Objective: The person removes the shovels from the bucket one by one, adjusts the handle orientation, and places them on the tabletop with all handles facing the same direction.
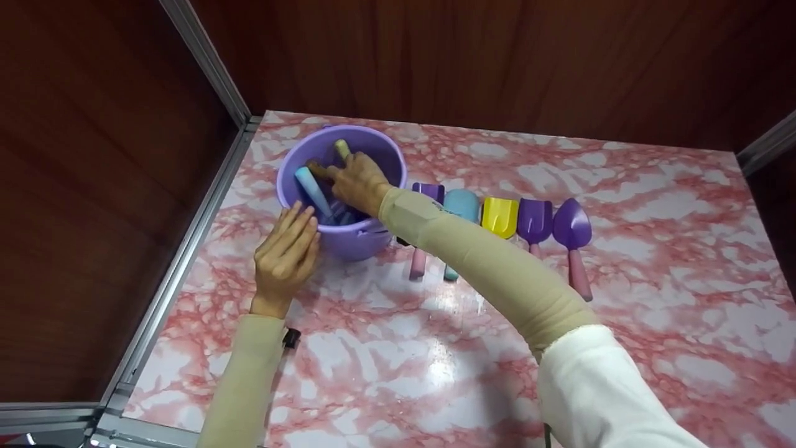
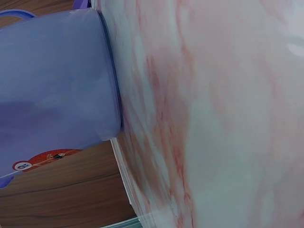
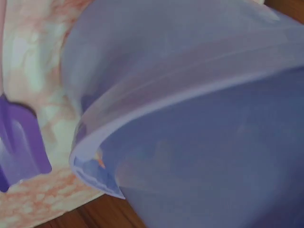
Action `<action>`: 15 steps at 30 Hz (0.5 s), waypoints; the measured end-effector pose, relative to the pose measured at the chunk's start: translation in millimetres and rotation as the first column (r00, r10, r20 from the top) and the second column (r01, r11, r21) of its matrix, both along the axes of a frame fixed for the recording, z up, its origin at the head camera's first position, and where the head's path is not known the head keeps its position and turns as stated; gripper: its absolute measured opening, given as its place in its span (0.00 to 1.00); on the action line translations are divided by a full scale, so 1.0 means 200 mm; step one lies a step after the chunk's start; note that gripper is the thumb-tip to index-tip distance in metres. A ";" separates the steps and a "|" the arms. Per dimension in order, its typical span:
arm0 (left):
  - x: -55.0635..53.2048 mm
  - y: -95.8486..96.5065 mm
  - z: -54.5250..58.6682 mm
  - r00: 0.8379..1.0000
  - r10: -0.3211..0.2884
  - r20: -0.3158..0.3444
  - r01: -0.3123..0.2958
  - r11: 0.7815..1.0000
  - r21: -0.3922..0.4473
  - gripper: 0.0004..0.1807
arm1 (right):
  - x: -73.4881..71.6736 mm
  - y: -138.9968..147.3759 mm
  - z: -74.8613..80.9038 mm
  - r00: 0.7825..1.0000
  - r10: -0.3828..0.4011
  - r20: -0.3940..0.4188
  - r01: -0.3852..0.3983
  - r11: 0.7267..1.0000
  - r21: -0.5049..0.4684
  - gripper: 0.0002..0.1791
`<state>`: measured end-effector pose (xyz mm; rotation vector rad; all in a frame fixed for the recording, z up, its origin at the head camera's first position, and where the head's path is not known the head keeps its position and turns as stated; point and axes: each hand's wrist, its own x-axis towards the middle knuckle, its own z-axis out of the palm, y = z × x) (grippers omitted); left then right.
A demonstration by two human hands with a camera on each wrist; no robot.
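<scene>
A purple bucket (image 1: 354, 244) stands upright near the table's back left corner. My left hand (image 1: 287, 249) rests against its near left rim with fingers straight. Inside the bucket, my right hand (image 1: 359, 182) reaches down among tool handles. Its fingertips meet a brown handle (image 1: 318, 169); whether they grip it is hidden. Close by are a yellow-green handle (image 1: 342, 148) and a light blue handle (image 1: 314, 191) leaning on the wall. The left wrist view shows the bucket's side (image 2: 52, 76) with a red sticker; the right wrist view, its rim (image 3: 156, 104).
Right of the bucket lies a row: a purple scoop (image 1: 429, 190) with a pink handle, a light blue scoop (image 1: 461, 204), a yellow scoop (image 1: 500, 216), another purple scoop (image 1: 535, 219) and a purple trowel (image 1: 572, 225). Wooden panels (image 1: 466, 62) edge the marbled table (image 1: 659, 261).
</scene>
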<state>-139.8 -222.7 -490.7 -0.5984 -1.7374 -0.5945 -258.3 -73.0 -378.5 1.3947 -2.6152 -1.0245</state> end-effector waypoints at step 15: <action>0.00 0.00 0.00 1.000 -0.002 -0.002 0.002 1.000 -0.002 0.12 | -0.03 0.00 0.01 0.987 0.028 -0.159 -0.017 0.998 0.068 0.19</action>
